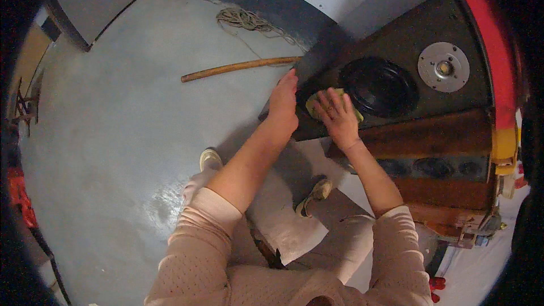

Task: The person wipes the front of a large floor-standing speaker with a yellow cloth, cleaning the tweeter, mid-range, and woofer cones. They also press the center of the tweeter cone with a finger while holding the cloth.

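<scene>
In front of me stands a large dark loudspeaker cabinet (442, 106), with a round black woofer cone (379, 87) and a silver round driver plate (443, 67) on its face. My right hand (338, 119) presses a yellow-green cloth or sponge (313, 104) flat on the face beside the woofer, fingers spread over it. My left hand (284, 100) rests against the cabinet's near left edge, fingers extended together, holding no object that I can see. Part of the cloth is hidden under my right hand.
A wooden stick (238, 68) and a coiled rope (242, 19) lie on the grey floor, left of the cabinet. Another wooden cabinet with dark speakers (433, 167) stands at the right. Red cloth (488, 29) hangs over the loudspeaker's far edge. A grey panel (97, 0) is at upper left.
</scene>
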A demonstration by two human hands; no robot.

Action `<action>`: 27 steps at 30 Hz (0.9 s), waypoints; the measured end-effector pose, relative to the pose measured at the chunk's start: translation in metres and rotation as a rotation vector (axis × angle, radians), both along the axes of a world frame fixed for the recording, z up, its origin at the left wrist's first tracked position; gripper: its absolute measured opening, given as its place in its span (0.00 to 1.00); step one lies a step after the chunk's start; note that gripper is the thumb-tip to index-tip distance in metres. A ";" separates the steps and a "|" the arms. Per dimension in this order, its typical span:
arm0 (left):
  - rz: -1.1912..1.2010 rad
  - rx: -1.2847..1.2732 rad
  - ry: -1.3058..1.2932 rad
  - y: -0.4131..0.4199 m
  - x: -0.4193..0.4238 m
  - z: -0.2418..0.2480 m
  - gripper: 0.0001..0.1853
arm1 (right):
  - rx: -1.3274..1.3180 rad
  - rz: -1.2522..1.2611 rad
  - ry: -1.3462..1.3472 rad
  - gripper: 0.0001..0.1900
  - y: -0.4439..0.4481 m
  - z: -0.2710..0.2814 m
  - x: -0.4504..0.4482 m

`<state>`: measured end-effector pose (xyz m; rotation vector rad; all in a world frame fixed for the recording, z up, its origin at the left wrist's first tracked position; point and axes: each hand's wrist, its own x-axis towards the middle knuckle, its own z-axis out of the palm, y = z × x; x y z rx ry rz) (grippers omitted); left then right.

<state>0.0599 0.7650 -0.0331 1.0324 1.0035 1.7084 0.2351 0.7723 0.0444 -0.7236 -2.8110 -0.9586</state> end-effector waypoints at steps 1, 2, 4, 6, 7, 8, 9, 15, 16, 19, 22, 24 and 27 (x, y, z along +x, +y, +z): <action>-0.027 0.025 -0.130 0.001 0.005 0.014 0.25 | 0.001 0.030 -0.068 0.23 0.007 -0.012 0.003; -0.061 0.006 -0.202 0.003 0.006 0.026 0.25 | 0.044 -0.006 -0.127 0.24 0.013 -0.024 0.007; -0.114 -0.071 -0.277 -0.003 -0.005 0.056 0.26 | 0.054 -0.075 -0.347 0.27 0.012 -0.039 -0.009; -0.222 -0.170 -0.404 0.000 -0.006 0.063 0.26 | 0.029 -0.059 -0.388 0.28 0.016 -0.059 -0.009; -0.295 -0.209 -0.517 0.010 -0.006 0.061 0.26 | 0.022 -0.024 -0.363 0.28 0.018 -0.066 -0.011; -0.371 -0.250 -0.629 0.017 -0.004 0.059 0.26 | 0.016 0.009 -0.338 0.27 0.020 -0.074 -0.013; -0.335 -0.246 -0.502 0.013 -0.003 0.064 0.27 | 0.003 0.036 -0.309 0.27 0.020 -0.085 -0.012; -0.278 -0.273 -0.357 0.012 -0.014 0.077 0.29 | -0.179 0.011 -0.347 0.24 0.021 -0.099 -0.026; -0.268 -0.277 -0.236 0.013 -0.014 0.076 0.29 | 0.054 0.048 -0.427 0.24 0.026 -0.106 -0.014; -0.225 -0.245 -0.107 0.014 -0.016 0.071 0.28 | 0.306 0.092 -0.392 0.24 0.034 -0.097 -0.011; -0.205 -0.273 -0.098 0.015 -0.020 0.073 0.26 | -0.108 -0.002 -0.020 0.26 0.011 -0.026 -0.017; -0.221 -0.293 -0.154 0.016 -0.016 0.085 0.26 | -0.077 -0.041 -0.018 0.28 0.003 0.007 -0.012; -0.232 -0.326 -0.310 0.009 -0.007 0.102 0.25 | 0.003 -0.035 -0.121 0.28 0.009 -0.028 -0.004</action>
